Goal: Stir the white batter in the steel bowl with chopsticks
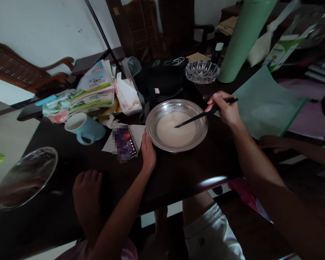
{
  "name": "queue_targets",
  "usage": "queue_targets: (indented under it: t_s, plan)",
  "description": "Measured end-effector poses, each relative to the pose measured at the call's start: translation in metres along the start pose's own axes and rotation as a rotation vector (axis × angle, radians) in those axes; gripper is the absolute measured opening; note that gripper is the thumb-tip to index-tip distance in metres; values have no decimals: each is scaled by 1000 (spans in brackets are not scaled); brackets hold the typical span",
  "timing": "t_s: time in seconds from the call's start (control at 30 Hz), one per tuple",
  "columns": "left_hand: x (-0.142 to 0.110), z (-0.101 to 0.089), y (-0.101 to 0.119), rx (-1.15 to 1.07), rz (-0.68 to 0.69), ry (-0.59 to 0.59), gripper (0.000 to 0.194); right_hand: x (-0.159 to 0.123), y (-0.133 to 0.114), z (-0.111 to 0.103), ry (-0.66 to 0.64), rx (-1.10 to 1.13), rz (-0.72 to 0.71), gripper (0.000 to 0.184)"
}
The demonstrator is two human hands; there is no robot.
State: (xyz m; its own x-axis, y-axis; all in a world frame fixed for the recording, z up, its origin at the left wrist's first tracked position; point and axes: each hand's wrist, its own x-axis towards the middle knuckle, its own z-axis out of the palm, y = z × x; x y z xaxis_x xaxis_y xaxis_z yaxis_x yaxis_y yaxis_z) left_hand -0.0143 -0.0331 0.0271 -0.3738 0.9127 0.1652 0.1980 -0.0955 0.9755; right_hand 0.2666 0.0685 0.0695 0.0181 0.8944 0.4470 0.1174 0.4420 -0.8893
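Observation:
A shallow metal bowl of milky, cream-coloured liquid stands on the dark table. My left hand grips its left side, the fingers against the outer wall below the rim. In my right hand, closed above the bowl's right side, is a pair of black chopsticks. The chopsticks slant down to the left, their tips dipping into the liquid near its middle. Left of the bowl a lit phone lies on white paper, close to my left hand.
A blue mug, stacked booklets and a tissue pack stand left. Behind the bowl are a black bag, glass ashtray and tall green cylinder. Other people's hands rest left, on a glass lid, and right.

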Motion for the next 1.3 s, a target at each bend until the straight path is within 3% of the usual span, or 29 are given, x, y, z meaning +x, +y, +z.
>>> queue_targets:
  t_s: [0.07,0.23,0.4,0.47,0.6,0.8,0.97,1.17,1.3]
  plan:
    - [0,0,-1,1,3,2,50,0,1,-1,38,26,6,44]
    - [1,0,-4,-10,-8,13,44,-2,0,2,-155,27,75,40]
    - [0,0,0,-18,-7,1,44,0,0,0,27,13,25,45]
    - [-1,0,2,-11,-8,2,44,0,0,0,12,38,39,47]
    - [-1,0,2,13,-15,4,46,-2,-1,2,-147,51,76,41]
    - [0,-1,-1,-3,-13,-5,48,-1,1,2,8,68,38,45]
    - [0,0,-1,-5,-12,2,49,-2,1,3,-170,49,55,36]
    - [0,-1,-1,13,6,-2,51,0,4,2,25,61,32,43]
    - [0,-1,0,31,-5,1,53,-3,0,5,-146,53,70,38]
